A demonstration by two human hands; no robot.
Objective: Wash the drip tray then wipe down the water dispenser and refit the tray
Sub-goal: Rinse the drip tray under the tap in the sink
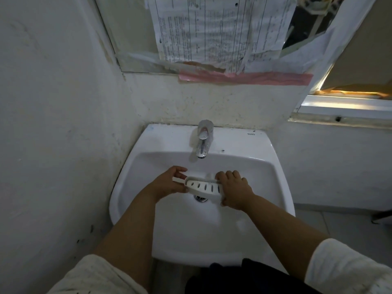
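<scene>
Now the white slotted drip tray [204, 187] is held over the middle of the sink [273, 172], above its drain [200, 198], below the tap [203, 138]. Left hand [169, 183] and right hand [234, 189] each grip one end, fingers curled round it.

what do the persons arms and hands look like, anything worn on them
Both forearms are bare. The left hand and right hand show no gloves and no rings or watch that can be seen. Pushed-up cream sleeves of a knit-looking fabric cover both upper arms, the left one with small dark flecks.
</scene>
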